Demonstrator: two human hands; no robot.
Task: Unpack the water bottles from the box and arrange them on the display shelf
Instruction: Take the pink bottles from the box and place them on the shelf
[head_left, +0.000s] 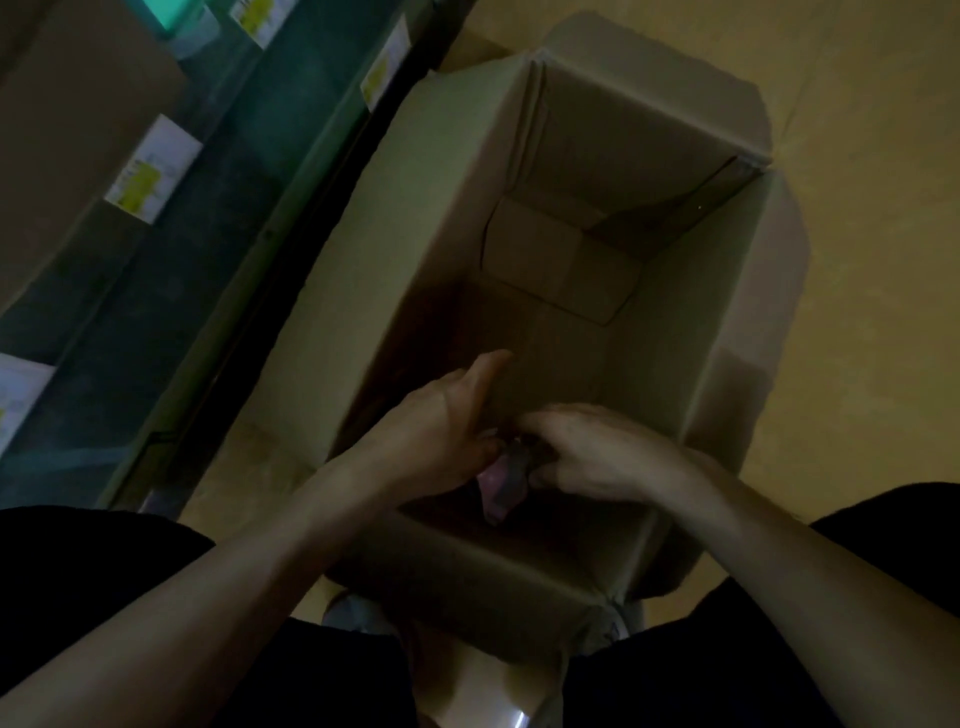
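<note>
Because the light is so dim, only a little of the bottle (500, 483) shows. It is a small pink and dark thing low down inside the box (691, 291), at the end of the box nearest the person. The rest of the box floor looks bare, so I think this may be one of the last ones to come out.

The right hand (597, 452) reaches into the near end of the box, and its fingers curl over the dark top of the bottle and pinch it. The left hand (441, 431) is just beside it, thumb sticking out and fingers bent in toward the same bottle. They touch it, but it is too dark to tell if they wrap round it.

I think a full water bottle feels heavy for how small it is. Its sides are probably smooth and may slip, and thin plastic can squash if squeezed hard. The cap end is stiffer, so that is a good place to hold first. One hand round the middle would help stop it from sliding.

The shelf (218, 218) runs along the left side of the box, with white tags (150, 171) on its edge. The box sits on a yellow floor (857, 156).
</note>
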